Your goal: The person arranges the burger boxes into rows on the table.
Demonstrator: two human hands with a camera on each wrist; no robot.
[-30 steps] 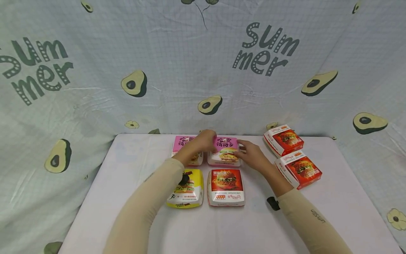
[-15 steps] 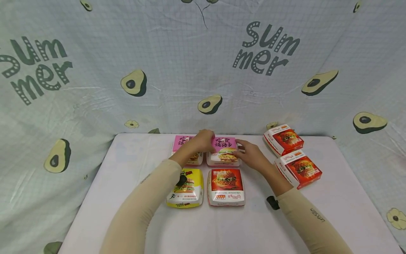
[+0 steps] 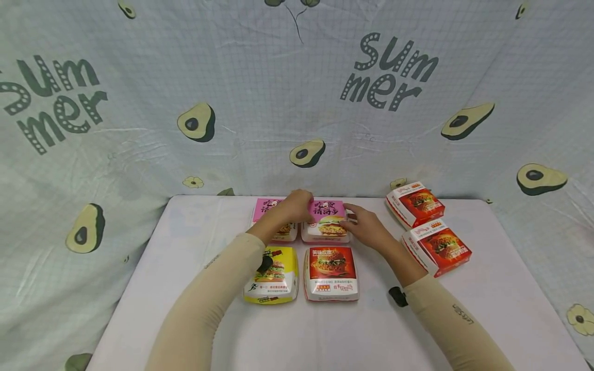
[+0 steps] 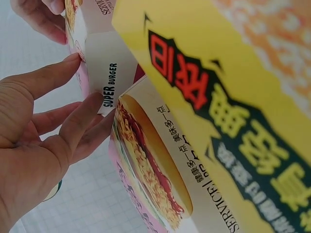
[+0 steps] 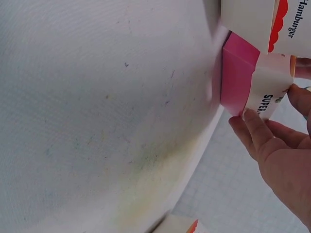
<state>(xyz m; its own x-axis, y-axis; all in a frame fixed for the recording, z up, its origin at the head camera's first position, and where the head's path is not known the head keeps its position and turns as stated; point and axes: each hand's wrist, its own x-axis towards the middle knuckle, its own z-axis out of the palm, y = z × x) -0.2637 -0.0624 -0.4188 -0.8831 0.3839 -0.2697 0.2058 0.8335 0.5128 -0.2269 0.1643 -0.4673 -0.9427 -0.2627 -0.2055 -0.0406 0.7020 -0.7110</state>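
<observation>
In the head view, a pink-and-white burger box (image 3: pixel 329 219) lies flat at the back of the table, between both hands. My left hand (image 3: pixel 297 206) holds its left side; in the left wrist view the thumb touches the top edge and the fingers (image 4: pixel 73 121) lie along the "SUPER BURGER" side. From the right, my right hand (image 3: pixel 367 225) grips the same box, thumb at the upper edge and fingers (image 5: pixel 257 128) on the side panel. A second pink box (image 3: pixel 265 209) sits close on the left, partly hidden by my left hand and wrist.
In front of the pink pair lie a yellow burger box (image 3: pixel 284 281) and a red-and-white one (image 3: pixel 331 273), side by side. Two more red boxes, a rear one (image 3: pixel 414 203) and a nearer one (image 3: pixel 437 246), lie askew at the right. A printed cloth (image 3: pixel 260 103) hangs behind the table.
The right-hand pink box has slid slightly left, closer to its neighbour, with both hands moving along with it. The other boxes have stayed in place.
</observation>
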